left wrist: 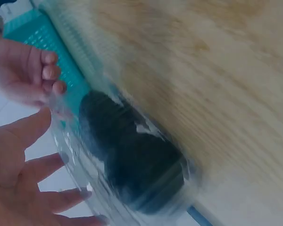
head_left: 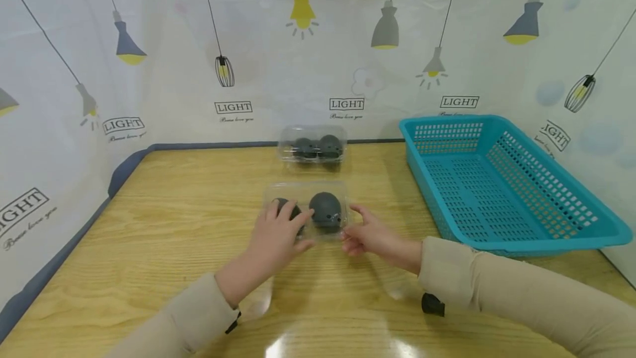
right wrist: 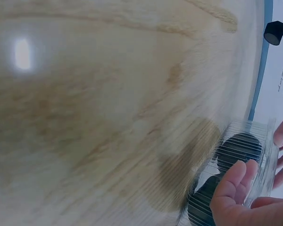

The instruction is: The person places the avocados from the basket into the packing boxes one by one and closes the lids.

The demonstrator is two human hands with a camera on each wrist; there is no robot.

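Observation:
A clear plastic clamshell box [head_left: 343, 195] lies on the wooden table [head_left: 174, 225] with two dark grey balls inside. One ball [head_left: 325, 210] shows plainly; the other [head_left: 281, 204] is partly under my fingers. My left hand [head_left: 278, 236] rests on the lid's left half with fingers spread and straight. My right hand [head_left: 365, 233] holds the box's right front corner between thumb and curled fingers. In the blurred left wrist view, the box with a dark ball [left wrist: 132, 155] sits between my left hand [left wrist: 19, 179] and right hand [left wrist: 28, 70]. The right wrist view shows the box [right wrist: 245, 146] against my right hand [right wrist: 236, 197].
A second shut clear box [head_left: 312, 145] with two dark balls stands farther back at the table's middle. An empty turquoise basket [head_left: 497, 181] fills the right side. A printed curtain [head_left: 318, 43] surrounds the table on three sides.

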